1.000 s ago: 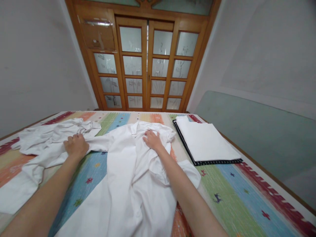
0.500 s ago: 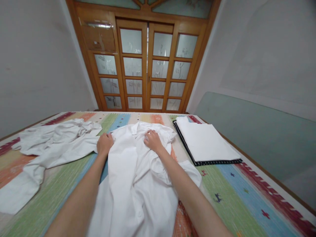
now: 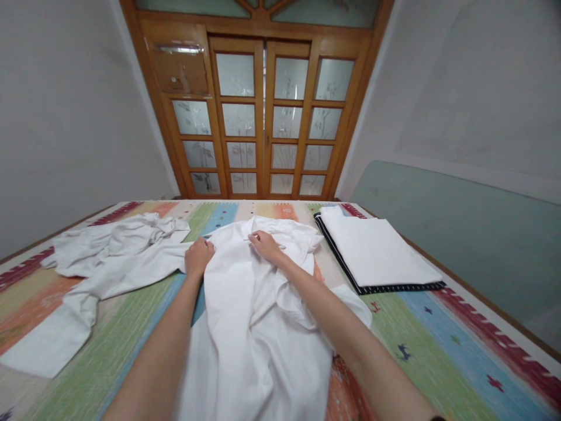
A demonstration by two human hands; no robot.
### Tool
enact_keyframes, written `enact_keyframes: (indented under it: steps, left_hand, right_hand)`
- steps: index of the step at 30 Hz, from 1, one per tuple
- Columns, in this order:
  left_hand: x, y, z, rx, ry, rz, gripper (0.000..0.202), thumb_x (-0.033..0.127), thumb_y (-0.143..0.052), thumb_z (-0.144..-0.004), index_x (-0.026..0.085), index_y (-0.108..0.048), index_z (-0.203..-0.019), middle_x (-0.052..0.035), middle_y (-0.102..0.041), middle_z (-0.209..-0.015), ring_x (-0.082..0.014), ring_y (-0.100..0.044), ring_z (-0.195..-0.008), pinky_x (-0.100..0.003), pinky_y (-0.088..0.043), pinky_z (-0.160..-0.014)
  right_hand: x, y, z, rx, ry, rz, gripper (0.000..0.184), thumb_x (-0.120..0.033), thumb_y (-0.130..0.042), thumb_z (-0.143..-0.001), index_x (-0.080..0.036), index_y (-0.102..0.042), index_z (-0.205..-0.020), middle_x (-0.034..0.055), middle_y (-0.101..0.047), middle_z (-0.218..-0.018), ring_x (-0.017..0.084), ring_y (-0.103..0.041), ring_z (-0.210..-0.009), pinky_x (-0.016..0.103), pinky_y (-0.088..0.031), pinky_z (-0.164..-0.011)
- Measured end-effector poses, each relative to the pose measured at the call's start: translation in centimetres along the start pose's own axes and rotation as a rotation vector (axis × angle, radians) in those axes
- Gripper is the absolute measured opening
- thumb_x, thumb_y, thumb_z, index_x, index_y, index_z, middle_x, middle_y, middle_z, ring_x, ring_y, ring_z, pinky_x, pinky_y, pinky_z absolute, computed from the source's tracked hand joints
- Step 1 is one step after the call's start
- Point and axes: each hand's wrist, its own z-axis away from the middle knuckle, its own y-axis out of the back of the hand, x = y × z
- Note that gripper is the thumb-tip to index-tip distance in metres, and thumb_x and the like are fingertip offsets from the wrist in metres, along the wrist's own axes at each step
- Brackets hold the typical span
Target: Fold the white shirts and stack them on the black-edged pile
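A white button-up shirt lies rumpled in front of me, its collar end away from me. At the shirt's left shoulder edge, my left hand is closed on the cloth, its fingertips partly hidden. My right hand pinches fabric near the collar, thumb and fingers together. A long white sleeve stretches from beside my left hand toward the lower left; where it joins is hidden by that hand. Folds cover the shirt's right side, partly under my right forearm.
Another crumpled white cloth lies at the far left, touching the sleeve. On the right is a folded white cloth over a black one with white marks. A striped, patterned cover lies beneath everything. Wooden glazed doors stand beyond.
My right hand has shifted left across the shirt, from its right chest area to near the collar, and its fingers have drawn together. My left hand keeps its place on the shoulder edge.
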Motion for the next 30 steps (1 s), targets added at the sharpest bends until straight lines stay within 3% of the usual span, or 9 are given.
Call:
enact_keyframes:
  steps: [3, 6, 11, 14, 23, 30]
  left_hand:
    - [-0.2, -0.3, -0.3, -0.019, 0.009, 0.019, 0.034, 0.03, -0.034, -0.09, 0.016, -0.063, -0.102, -0.0177, -0.071, -0.101, -0.0314, -0.067, -0.097, -0.038, -0.047, -0.075]
    - [-0.7, -0.5, -1.0, -0.062, 0.035, 0.068, 0.033, 0.032, -0.037, -0.089, 0.017, -0.063, -0.103, -0.0164, -0.071, -0.103, -0.0304, -0.067, -0.099, -0.037, -0.047, -0.077]
    - [-2.2, -0.9, -2.5, -0.095, 0.009, 0.181, 0.029, 0.031, -0.041, -0.087, 0.019, -0.064, -0.1, -0.0106, -0.072, -0.097, -0.0269, -0.066, -0.097, -0.034, -0.047, -0.08]
    - [-2.8, -1.1, -3.0, -0.097, -0.024, 0.245, 0.024, 0.029, -0.044, -0.085, 0.019, -0.064, -0.094, -0.0083, -0.072, -0.093, -0.0246, -0.066, -0.093, -0.032, -0.046, -0.079]
    - [-3.3, -2.1, -3.7, -0.108, -0.132, 0.22, 0.025, 0.034, -0.049, -0.084, 0.019, -0.061, -0.1, -0.0035, -0.066, -0.083, -0.0204, -0.061, -0.081, -0.031, -0.046, -0.076]
    - [-3.1, -2.4, -3.3, -0.034, -0.239, 0.084, 0.039, 0.043, -0.051, -0.087, 0.017, -0.063, -0.112, -0.0129, -0.064, -0.116, -0.0286, -0.055, -0.112, -0.041, -0.04, -0.098]
  right_hand:
    - [-1.4, -1.3, -0.9, -0.08, -0.138, 0.057, 0.032, -0.039, -0.045, -0.097, -0.017, -0.067, -0.101, 0.0106, -0.071, -0.107, 0.022, -0.064, -0.1, 0.03, -0.042, -0.082]
    - [-1.7, -1.7, -1.5, -0.071, -0.22, 0.078, 0.026, -0.033, -0.045, -0.095, -0.018, -0.066, -0.098, 0.0106, -0.071, -0.106, 0.023, -0.064, -0.101, 0.031, -0.043, -0.082]
    - [1.2, -0.1, -2.2, 0.071, -0.377, 0.07, 0.03, -0.028, -0.034, -0.097, -0.017, -0.058, -0.11, 0.0128, -0.069, -0.108, 0.024, -0.064, -0.101, 0.032, -0.045, -0.079]
    - [3.3, 1.4, -2.6, 0.092, -0.457, 0.113, 0.031, -0.031, -0.032, -0.098, -0.018, -0.056, -0.114, 0.0155, -0.067, -0.11, 0.027, -0.064, -0.102, 0.036, -0.046, -0.08]
    - [3.9, 2.0, -5.3, -0.004, -0.459, 0.193, 0.035, -0.031, -0.036, -0.099, -0.016, -0.054, -0.124, 0.0221, -0.064, -0.119, 0.031, -0.063, -0.109, 0.04, -0.047, -0.083]
    - [3.7, 1.1, -6.0, 0.016, -0.417, 0.308, 0.037, -0.035, -0.037, -0.1, -0.011, -0.056, -0.121, 0.0233, -0.064, -0.119, 0.029, -0.063, -0.108, 0.037, -0.047, -0.084]
